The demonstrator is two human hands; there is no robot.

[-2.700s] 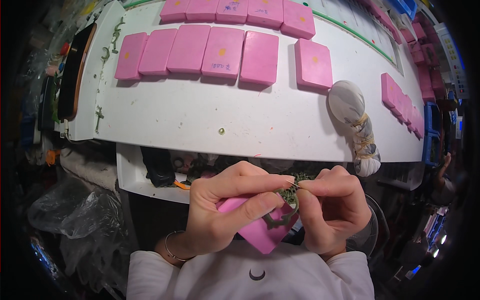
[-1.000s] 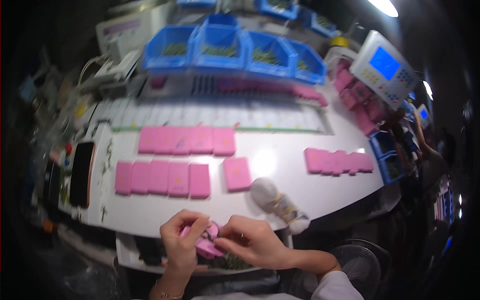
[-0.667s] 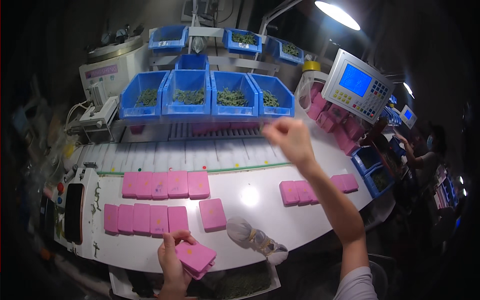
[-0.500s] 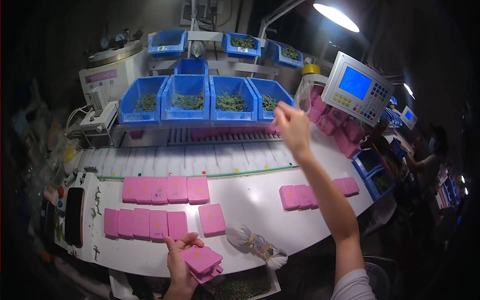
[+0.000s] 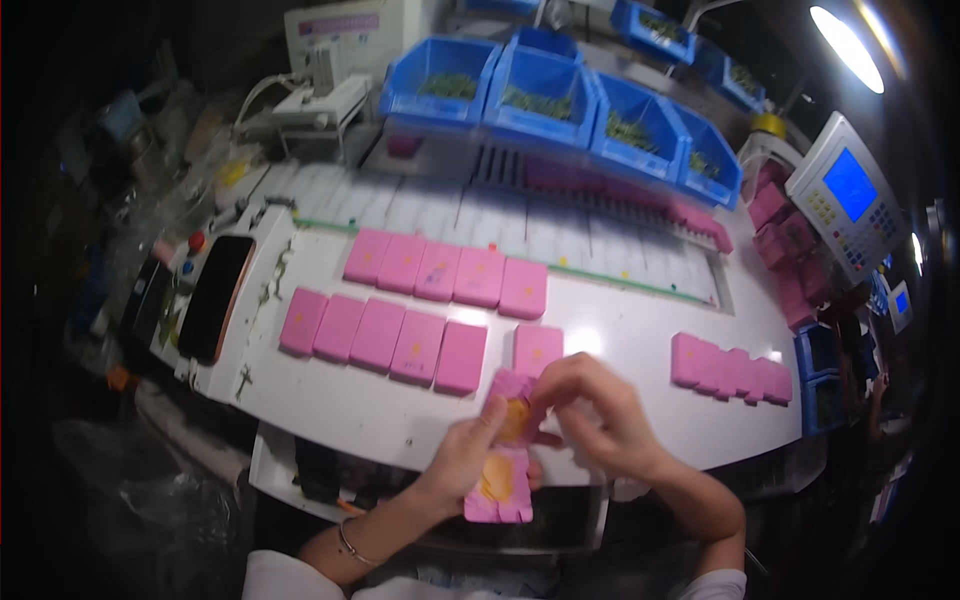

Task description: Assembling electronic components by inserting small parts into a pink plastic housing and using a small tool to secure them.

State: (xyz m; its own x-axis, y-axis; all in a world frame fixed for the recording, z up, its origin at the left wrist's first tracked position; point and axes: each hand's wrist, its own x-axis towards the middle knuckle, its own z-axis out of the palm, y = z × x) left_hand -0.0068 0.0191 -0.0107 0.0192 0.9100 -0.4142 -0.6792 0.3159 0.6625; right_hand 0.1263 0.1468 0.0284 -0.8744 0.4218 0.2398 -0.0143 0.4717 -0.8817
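Note:
My left hand grips a small pink rubber mould, which is opened out in two halves with a yellow patch inside each. Its thumb presses along the edge of the upper half. Over that upper half is my right hand, with bent fingers drawn together at the yellow patch. What those fingertips pinch, if anything, cannot be made out. A closed pink mould lies flat just beyond the hands. To the left, two rows of similar moulds rest on the white table, the front row and the back row.
More pink moulds lie in a row at the right. Blue bins with green pieces hang at the back. A control panel stands at the far right, beside stacked pink moulds. A dark phone-like slab sits at left.
My right hand has come down from the bins to the mould in my left hand. That mould, stacked together before, is now spread open. The view has shifted, moving the table contents rightward.

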